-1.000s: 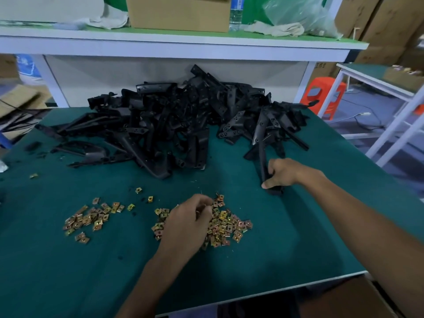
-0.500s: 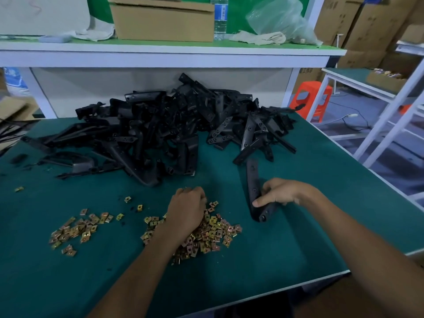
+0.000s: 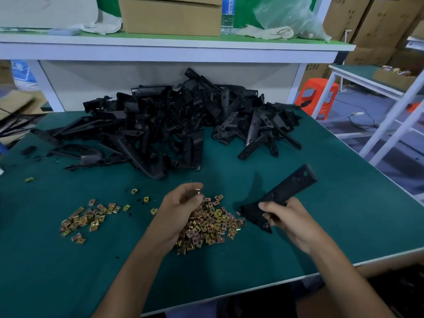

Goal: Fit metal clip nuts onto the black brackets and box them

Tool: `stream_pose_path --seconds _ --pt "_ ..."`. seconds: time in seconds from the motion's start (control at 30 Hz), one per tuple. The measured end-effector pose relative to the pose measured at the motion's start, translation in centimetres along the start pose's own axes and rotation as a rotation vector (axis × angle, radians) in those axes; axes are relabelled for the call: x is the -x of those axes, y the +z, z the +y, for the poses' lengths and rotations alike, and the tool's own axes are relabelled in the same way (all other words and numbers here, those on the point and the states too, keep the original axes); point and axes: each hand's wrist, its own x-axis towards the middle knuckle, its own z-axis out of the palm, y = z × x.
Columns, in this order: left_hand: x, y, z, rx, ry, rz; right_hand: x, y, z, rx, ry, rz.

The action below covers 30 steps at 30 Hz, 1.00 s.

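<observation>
My right hand (image 3: 290, 222) grips a long black bracket (image 3: 284, 191) by its near end and holds it lifted off the green table (image 3: 332, 203), its far end pointing up and right. My left hand (image 3: 181, 210) hovers over the bigger pile of brass-coloured clip nuts (image 3: 213, 223) with its fingers curled, pinching a clip nut (image 3: 196, 192) at its fingertips. A smaller pile of clip nuts (image 3: 88, 218) lies to the left. A large heap of black brackets (image 3: 169, 125) fills the back of the table.
A white shelf (image 3: 160, 47) behind the heap carries a cardboard box (image 3: 171, 16), a water bottle (image 3: 227, 13), rags and a plastic bag. An orange stool (image 3: 317, 97) and a second white-framed bench stand to the right. The table's front edge runs close below my forearms.
My right hand has pulled the bracket nearer, lifted it off the table and swung it to point up and right. My left hand has risen from the nut pile with a nut.
</observation>
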Motion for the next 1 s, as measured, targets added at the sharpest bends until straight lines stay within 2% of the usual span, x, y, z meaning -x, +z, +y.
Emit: stream_pose_path --seconds 0.13,0.23,0.3,0.43,0.5,0.57,0.63,0.7,0.83,0.93,1.0 --pt "0.1 -0.3 -0.2 -0.123 0.043 0.065 2.3 2.7 2.3 -0.259 -0.058 0.023" --pt "0.0 -0.5 -0.5 -0.125 0.0 0.092 2.7 4.5 3.5 -0.404 -0.059 0.113" --pt "0.0 -0.8 -0.6 -0.071 -0.058 0.093 2.5 5.4 3.9 -0.479 -0.053 0.168" --pt "-0.1 -1.3 -0.5 0.193 -0.152 0.096 2.2 5.9 4.3 -0.531 -0.084 0.225" --pt "-0.1 -1.5 -0.5 0.013 -0.071 0.162 2.2 5.9 4.5 -0.544 -0.106 0.236" --pt "0.3 -1.9 -0.5 -0.335 0.07 0.193 2.2 5.8 4.7 -0.544 -0.102 0.24" --pt "0.9 -2.5 -1.0 -0.678 0.192 0.156 2.2 5.9 4.9 -0.537 -0.093 0.239" --pt "1.2 -2.8 -1.9 -0.895 0.25 0.072 2.2 6.0 5.0 -0.533 -0.093 0.232" --pt "1.8 -2.6 -2.7 -1.071 0.244 0.016 2.4 6.1 5.0 -0.518 -0.11 0.218" --pt "2.0 -2.3 -2.7 -1.033 0.301 0.05 2.5 6.2 5.1 -0.516 -0.107 0.201" --pt "2.1 -2.3 -2.4 -0.925 0.308 0.094 2.6 6.3 5.1 -0.541 -0.096 0.178"
